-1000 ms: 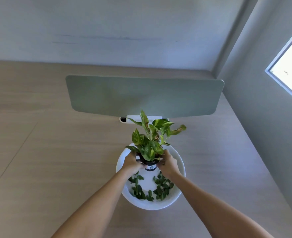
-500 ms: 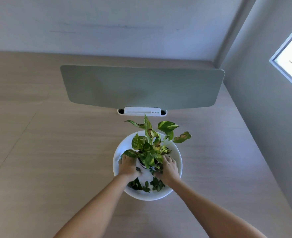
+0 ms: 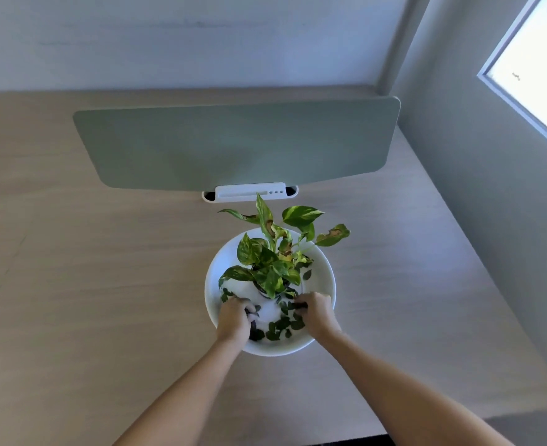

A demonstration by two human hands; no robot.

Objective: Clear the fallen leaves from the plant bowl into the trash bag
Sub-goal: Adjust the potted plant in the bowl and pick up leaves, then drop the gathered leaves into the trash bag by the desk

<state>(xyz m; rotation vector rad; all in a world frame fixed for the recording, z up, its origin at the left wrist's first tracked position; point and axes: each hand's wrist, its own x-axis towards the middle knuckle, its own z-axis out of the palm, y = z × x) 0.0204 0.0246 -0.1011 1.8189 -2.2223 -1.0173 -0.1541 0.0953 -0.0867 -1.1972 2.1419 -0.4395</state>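
A white plant bowl [image 3: 325, 272] stands on the wooden desk, right of centre. A small potted plant [image 3: 273, 268] with green and yellow leaves rises from its middle. Dark green fallen leaves [image 3: 281, 325] lie scattered over the near half of the bowl's floor. My left hand [image 3: 233, 317] is inside the bowl on the left, fingers curled down onto some leaves. On the right of the bowl my right hand [image 3: 317, 312] has its fingers curled on leaves beside the pot. No trash bag is in view.
A grey-green desk divider panel [image 3: 236, 146] on a white clamp [image 3: 249, 192] stands just behind the bowl. A wall with a window [image 3: 536, 69] runs along the desk's right edge. The desk's near edge [image 3: 458, 423] shows at lower right.
Both hands have let go of the pot, which now stands in the bowl, and have dropped toward me onto the fallen leaves.
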